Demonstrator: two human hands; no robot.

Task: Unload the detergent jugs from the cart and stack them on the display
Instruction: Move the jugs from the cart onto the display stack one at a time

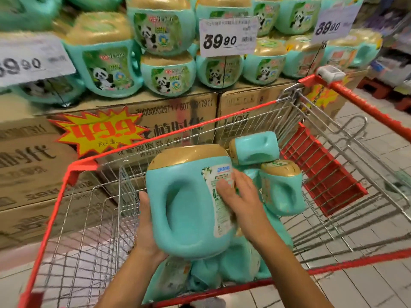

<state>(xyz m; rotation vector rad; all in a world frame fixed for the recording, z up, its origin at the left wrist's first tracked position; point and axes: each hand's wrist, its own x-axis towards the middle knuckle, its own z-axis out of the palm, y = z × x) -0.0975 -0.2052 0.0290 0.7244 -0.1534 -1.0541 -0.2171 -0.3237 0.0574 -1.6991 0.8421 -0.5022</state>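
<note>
A teal detergent jug [186, 203] with a gold cap is lifted above the red-rimmed wire cart [73, 172]. My left hand [148, 227] supports its lower left side from underneath. My right hand [239, 194] lies flat with straight fingers against the white back label. More teal jugs [282, 187] lie in the cart to the right and below, one on its side [255, 147]. The display [169, 72] of stacked panda-label jugs stands behind the cart on cardboard cases.
Cardboard cases [33, 165] form the display base, with a yellow and red starburst sign [100, 132]. Price cards reading 39.90 [228, 37] hang among the jugs. The red cart handle [364, 107] is at the right. Tiled floor [364, 283] lies right and below.
</note>
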